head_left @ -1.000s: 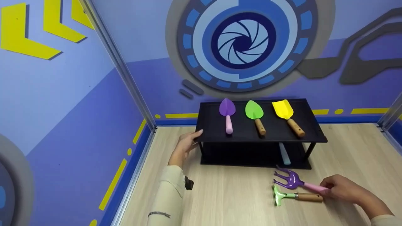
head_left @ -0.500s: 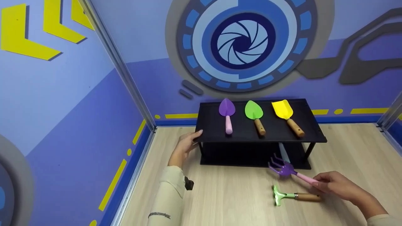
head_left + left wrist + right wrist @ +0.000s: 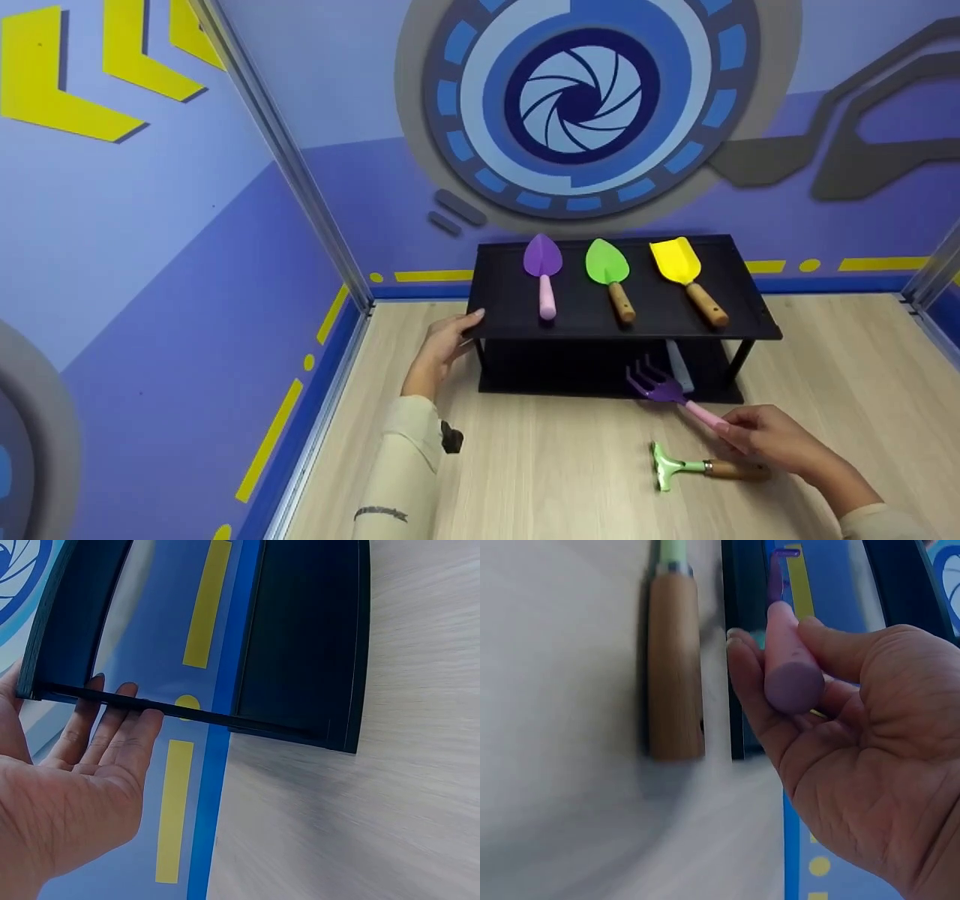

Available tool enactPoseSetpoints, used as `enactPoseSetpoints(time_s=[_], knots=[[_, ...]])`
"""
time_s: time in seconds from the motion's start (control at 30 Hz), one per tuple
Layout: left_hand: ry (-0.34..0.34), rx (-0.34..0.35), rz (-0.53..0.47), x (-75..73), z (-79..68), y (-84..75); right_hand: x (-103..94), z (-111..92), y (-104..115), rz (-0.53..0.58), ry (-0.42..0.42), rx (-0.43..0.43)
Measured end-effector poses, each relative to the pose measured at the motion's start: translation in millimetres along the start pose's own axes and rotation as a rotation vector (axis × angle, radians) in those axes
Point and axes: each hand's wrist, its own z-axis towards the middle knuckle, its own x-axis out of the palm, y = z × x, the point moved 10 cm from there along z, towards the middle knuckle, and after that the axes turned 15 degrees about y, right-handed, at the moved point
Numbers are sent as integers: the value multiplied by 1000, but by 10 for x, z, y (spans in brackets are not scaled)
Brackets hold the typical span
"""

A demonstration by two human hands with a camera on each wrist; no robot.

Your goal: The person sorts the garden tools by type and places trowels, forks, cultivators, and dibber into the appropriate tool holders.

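Observation:
My right hand pinches the pink handle of a purple hand rake, its tines up at the front of the lower tier. In the right wrist view, thumb and fingers close round the handle end. My left hand holds the left front corner of a black two-tier shelf, thumb on the top board; in the left wrist view its fingers reach under, against the corner post. A green-headed hoe-like tool with a wooden handle lies on the table just below the right hand.
On the top tier lie a purple trowel, a green trowel and a yellow shovel. A light-blue handle sticks out from the lower tier. Printed panels stand behind and left of the wooden table.
My right hand has lifted the purple hand rake from beside the green tool and moved it left and forward to the lower tier's front. The left hand stays on the shelf corner.

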Motion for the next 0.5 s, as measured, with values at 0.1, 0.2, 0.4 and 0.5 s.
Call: enactPoseSetpoints(time_s=[0.1, 0.2, 0.4, 0.5], knots=[[-2, 0, 0, -8, 3, 3, 63, 53, 56, -24, -19, -2], [-1, -4, 1, -12, 9, 8, 91, 101, 90, -45, -42, 22], [4, -5, 10, -9, 14, 15, 112, 179, 134, -52, -97, 80], [2, -5, 11, -11, 20, 10, 127, 222, 172, -25, -122, 66]])
